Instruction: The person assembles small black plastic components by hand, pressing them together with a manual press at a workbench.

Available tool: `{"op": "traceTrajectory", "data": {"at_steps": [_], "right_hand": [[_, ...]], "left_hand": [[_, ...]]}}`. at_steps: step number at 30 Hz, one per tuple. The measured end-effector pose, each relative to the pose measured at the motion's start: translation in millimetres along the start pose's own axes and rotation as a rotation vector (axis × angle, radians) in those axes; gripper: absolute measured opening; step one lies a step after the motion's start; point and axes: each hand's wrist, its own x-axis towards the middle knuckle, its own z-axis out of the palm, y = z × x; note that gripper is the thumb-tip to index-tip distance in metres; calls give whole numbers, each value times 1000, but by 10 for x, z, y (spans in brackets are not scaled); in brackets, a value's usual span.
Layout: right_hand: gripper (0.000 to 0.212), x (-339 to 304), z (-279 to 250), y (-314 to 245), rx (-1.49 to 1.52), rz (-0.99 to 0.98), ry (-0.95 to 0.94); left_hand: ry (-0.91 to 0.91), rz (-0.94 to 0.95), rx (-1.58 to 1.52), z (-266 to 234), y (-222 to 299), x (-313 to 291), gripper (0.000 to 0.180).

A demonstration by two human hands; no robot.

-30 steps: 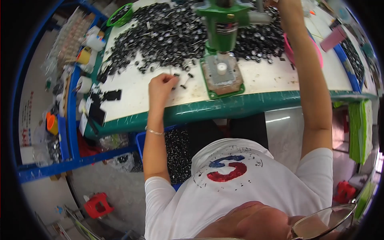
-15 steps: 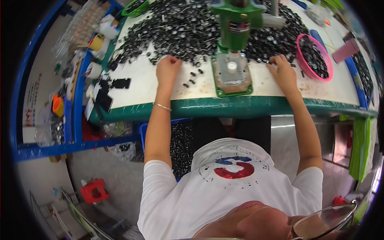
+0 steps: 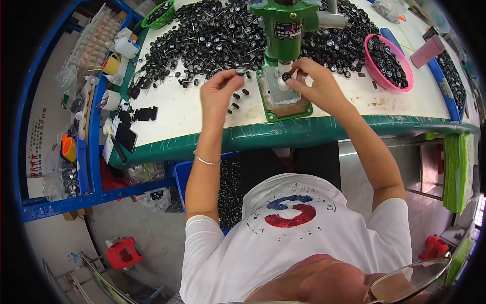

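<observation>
A green hand press [image 3: 286, 38] stands on the table in front of me, with a white post [image 3: 283, 85] on its base plate. My right hand [image 3: 320, 85] is at the press, its thumb and fingers pinched on a small black wheel [image 3: 286, 77] close to the top of the post. Whether the wheel touches the post I cannot tell. Left of the press, my left hand [image 3: 218, 91] is raised over the table and pinches another small wheel [image 3: 240, 72] with a silvery face. Several wheel pairs [image 3: 233, 106] lie between that hand and the press base.
Behind the press spreads a large pile of black wheels and thin axles [image 3: 207, 43]. A pink basket [image 3: 372, 62] of wheels stands at the right, near a pink cylinder [image 3: 428, 51]. A green basket [image 3: 164, 19] sits far left. Dark flat pieces [image 3: 147, 113] lie near the left edge.
My right hand has moved left from the table beside the pile to the press, with a wheel in its fingers. My left hand has shifted slightly and now shows a wheel.
</observation>
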Motion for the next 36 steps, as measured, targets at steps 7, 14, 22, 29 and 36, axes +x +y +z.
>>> {"op": "traceTrajectory", "data": {"at_steps": [7, 14, 22, 29, 36], "right_hand": [[30, -27, 104, 135, 45, 25, 31], [52, -47, 56, 208, 169, 121, -34], [34, 331, -838, 333, 411, 222, 338], [24, 1427, -1430, -1174, 894, 62, 456], [23, 1684, -1262, -1037, 920, 13, 383]], "left_hand": [[-191, -27, -84, 510, 37, -72, 17], [-163, -73, -227, 801, -24, -96, 15], [-161, -22, -276, 876, -53, -50, 12], [-185, -23, -257, 856, 27, -51, 12], [-160, -32, -268, 853, -9, -70, 13]]}}
